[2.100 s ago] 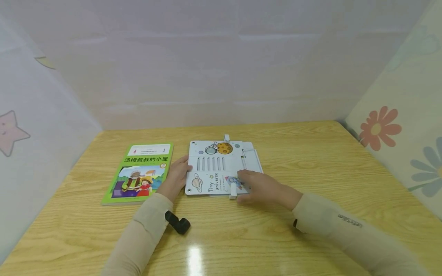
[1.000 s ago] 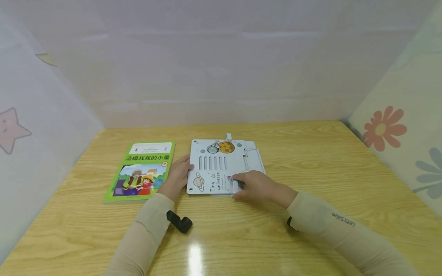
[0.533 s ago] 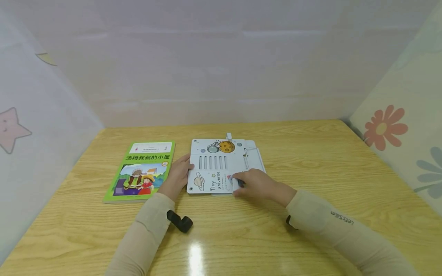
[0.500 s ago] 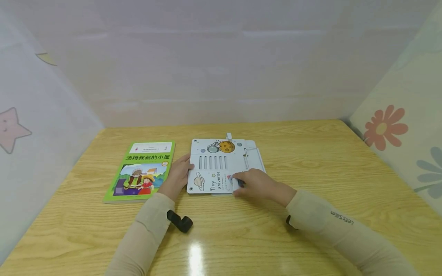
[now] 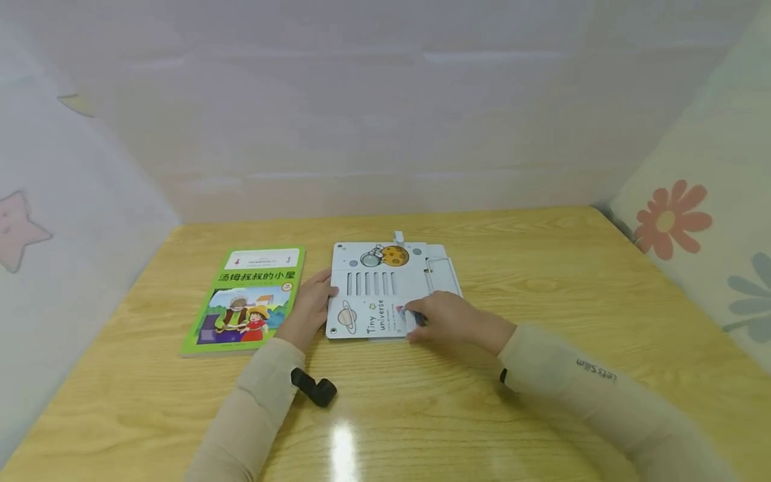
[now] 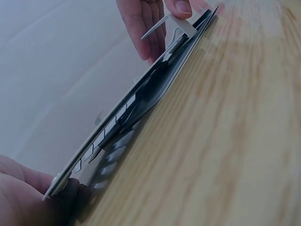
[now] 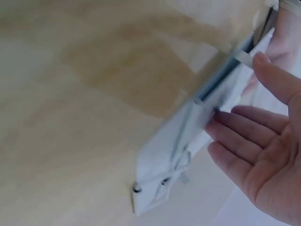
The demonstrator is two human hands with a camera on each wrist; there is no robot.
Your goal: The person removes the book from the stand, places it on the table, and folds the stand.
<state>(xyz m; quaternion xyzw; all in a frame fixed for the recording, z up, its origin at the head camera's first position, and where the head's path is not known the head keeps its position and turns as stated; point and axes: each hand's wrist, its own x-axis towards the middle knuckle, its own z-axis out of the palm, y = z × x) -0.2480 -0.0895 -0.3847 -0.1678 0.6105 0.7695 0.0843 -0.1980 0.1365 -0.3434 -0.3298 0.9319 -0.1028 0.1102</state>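
A white book stand [image 5: 415,284] with planet drawings and the words "Tiny universe" lies folded on the table. My left hand [image 5: 310,304] grips its left edge, thumb on top; the other fingers are mostly hidden in the head view. At the near edge, my right hand [image 5: 452,320] pinches a white page clip [image 5: 411,323]. The right wrist view has the right thumb [image 7: 273,77] touching that clip, the other fingers loosely extended over the stand. Seen edge-on in the left wrist view, the stand's dark underside [image 6: 150,89] sits close over the wood.
A green picture book [image 5: 247,294] lies left of the stand, beside the left forearm. A second clip [image 5: 399,236] juts from the stand's far edge. A wire support [image 5: 442,271] shows on its right side. Pale wall sheets border the wooden table [image 5: 518,261].
About two seconds ago my right hand was just right of the near clip; it moved left onto it. Since then both hands and the stand have stayed almost still.
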